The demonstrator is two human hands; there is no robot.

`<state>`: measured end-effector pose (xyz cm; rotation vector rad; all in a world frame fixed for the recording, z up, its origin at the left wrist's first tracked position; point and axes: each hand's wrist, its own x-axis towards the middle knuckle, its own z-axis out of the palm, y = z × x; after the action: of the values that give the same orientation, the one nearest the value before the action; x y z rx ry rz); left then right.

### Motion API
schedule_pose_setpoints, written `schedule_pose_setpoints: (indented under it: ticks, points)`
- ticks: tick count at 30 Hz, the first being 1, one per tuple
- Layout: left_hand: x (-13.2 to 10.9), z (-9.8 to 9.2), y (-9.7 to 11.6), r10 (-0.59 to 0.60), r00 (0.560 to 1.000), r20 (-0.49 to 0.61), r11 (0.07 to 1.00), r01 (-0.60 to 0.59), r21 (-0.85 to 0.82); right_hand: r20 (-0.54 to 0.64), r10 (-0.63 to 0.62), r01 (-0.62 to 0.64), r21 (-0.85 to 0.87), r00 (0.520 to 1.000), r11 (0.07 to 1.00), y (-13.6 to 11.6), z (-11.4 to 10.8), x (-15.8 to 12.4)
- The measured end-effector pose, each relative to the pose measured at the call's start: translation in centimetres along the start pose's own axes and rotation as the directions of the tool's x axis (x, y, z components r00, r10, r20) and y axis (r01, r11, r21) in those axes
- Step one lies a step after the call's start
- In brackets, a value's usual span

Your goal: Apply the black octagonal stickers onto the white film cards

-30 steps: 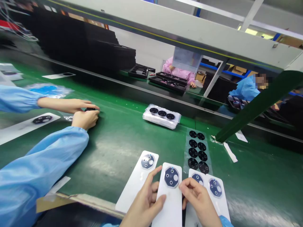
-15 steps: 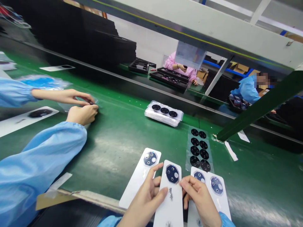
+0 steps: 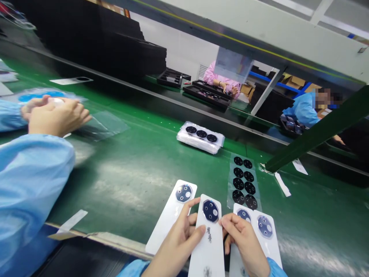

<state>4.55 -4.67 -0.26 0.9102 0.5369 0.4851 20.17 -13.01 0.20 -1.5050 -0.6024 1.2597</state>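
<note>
On the belt [image 3: 138, 169] | 4 white covers [image 3: 209, 246] | sheet [image 3: 243, 193] of 8 discs [image 3: 238, 183]

Near the bottom edge, the left grip [image 3: 178, 240] and right grip [image 3: 245, 242] clasp an upright white cover [image 3: 208, 246] from both sides, just below its dark camera ring [image 3: 210, 211]. A second cover [image 3: 170, 219] lies just to the left on the green counter [image 3: 138, 169], and two more covers [image 3: 266, 238] lie to the right. Beyond them sits a sheet of black round parts [image 3: 243, 181], and farther off a wrapped pack [image 3: 201, 137]. At far left, a co-worker's hands [image 3: 56, 115] are bunched together beside clear film [image 3: 100, 125].
</note>
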Motion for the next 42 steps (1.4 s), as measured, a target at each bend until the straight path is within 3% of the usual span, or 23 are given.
schedule_pose_setpoints:
  ticks: [2,4,7,9,14,30,42]
  points:
    - [0.0,-0.3,0.2,0.006,1.0,0.024,0.996,-0.008,0.086,-0.034,-0.036,0.035,-0.024,0.999,0.999,0.0,0.1,0.1]
    - [-0.2,-0.8,0.5,0.04,0.999,0.011,0.952,-0.042,0.302,-0.054,-0.102,0.098,-0.085,0.993,0.992,0.1,0.2,0.2]
    - [-0.6,-1.5,0.7,0.162,0.986,-0.035,0.745,-0.099,0.659,-0.062,-0.189,0.174,-0.192,0.98,0.966,0.2,0.2,0.3]
    - [-0.8,-1.8,0.6,0.215,0.976,-0.027,0.635,-0.119,0.763,-0.068,-0.207,0.187,-0.23,0.976,0.955,0.3,0.2,0.4]
    - [-0.8,-2.0,0.1,0.235,0.972,0.008,0.544,-0.138,0.828,-0.069,-0.222,0.198,-0.262,0.973,0.945,0.3,0.2,0.4]
    - [-0.4,-1.9,-0.1,0.271,0.961,0.061,0.39,-0.167,0.905,-0.08,-0.253,0.217,-0.313,0.964,0.925,0.3,0.1,0.3]
    - [-0.2,-1.7,0.3,0.283,0.955,0.087,0.392,-0.198,0.898,-0.085,-0.204,0.171,-0.296,0.975,0.94,-0.3,0.0,0.5]
